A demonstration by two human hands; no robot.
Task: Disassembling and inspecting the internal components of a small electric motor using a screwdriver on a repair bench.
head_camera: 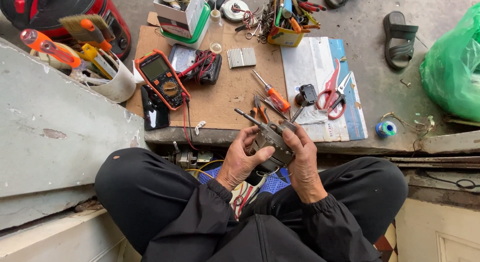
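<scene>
**Small motor held in both hands over the lap**

The cardboard sheet (220, 87) covers the work surface on the far side of the person's knees, with a white printed sheet (312, 67) lying just to its right. A green plastic bag (452, 67) sits at the far right on the concrete floor, and a dark sandal (400, 39) lies near it.

The left hand (240, 159) is curled around the left side of the motor (272, 142), thumb laid across its near face and fingers wrapped behind. The right hand (300, 157) grips the motor's right side, fingers closed over the upper edge. Both wrists emerge from black sleeves and angle inward, meeting over the lap. The motor sits between the two palms, tilted, its thin metal shaft (245, 115) pointing up and to the far left, clear of the hands.

On the cardboard, an orange multimeter (162, 79) lies at left, touching a black phone (154, 109) on its near side. Red-handled scissors (332, 92) rest on the white sheet. An orange-handled screwdriver (272, 94) lies just beyond the motor. A small blue spool (386, 129) stands at the right edge.
</scene>
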